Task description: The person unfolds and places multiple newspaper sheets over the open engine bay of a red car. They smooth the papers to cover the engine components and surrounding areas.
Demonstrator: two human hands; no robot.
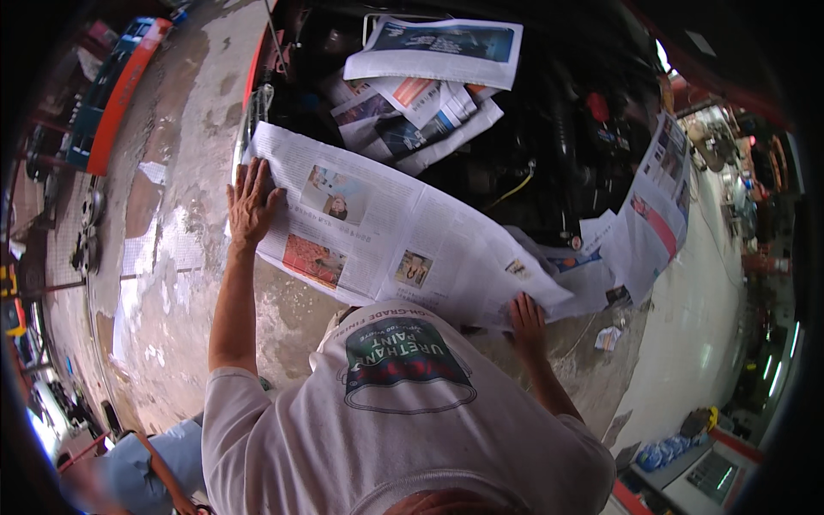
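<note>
A wide newspaper sheet with several colour photos lies spread along the front edge of a car's open engine bay. My left hand rests flat on the sheet's left end, its fingers stretched out and pointing away from me. At the lower right edge of the same sheet, my right hand lies on the paper with its fingers extended. More newspaper sheets cover the car's right front corner and partly overlap under this one. A loose pile of crumpled newspaper sits on the engine, topped by a folded page.
Dark hoses and a red cap show inside the engine bay. An orange and dark green panel stands far left on worn concrete. Another person in blue is at the lower left. A paper scrap lies on the floor at right.
</note>
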